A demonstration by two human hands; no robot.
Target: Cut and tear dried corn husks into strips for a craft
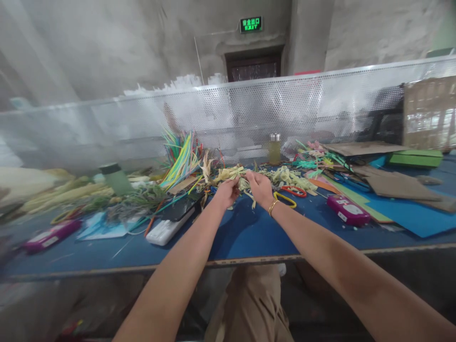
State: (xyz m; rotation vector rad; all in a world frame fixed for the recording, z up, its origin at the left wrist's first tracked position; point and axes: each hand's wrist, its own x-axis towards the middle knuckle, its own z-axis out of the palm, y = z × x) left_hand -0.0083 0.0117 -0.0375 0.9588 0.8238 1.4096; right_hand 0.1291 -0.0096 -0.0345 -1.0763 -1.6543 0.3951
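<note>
Both of my hands are stretched out over the middle of the blue table and meet around a bunch of pale dried husk strips (243, 184). My left hand (228, 191) is closed on the bunch from the left, its fingers curled in. From the right, my right hand (260, 188) pinches the same husk, thumb and fingers together; a gold bracelet circles that wrist. Loose ends hang below the fingers. More pale husk (290, 177) lies on the table just right of and behind my hands. Fine detail between the fingertips is hidden.
Orange-handled scissors (295, 191) and a yellow loop handle (285, 199) lie right of my hands. Further right are a purple device (348, 210) and cardboard (399, 185). Leftward stand coloured stems (181, 159), a black phone (181, 207) and a green-lidded bottle (117, 179). A perforated metal screen (285, 109) rises behind.
</note>
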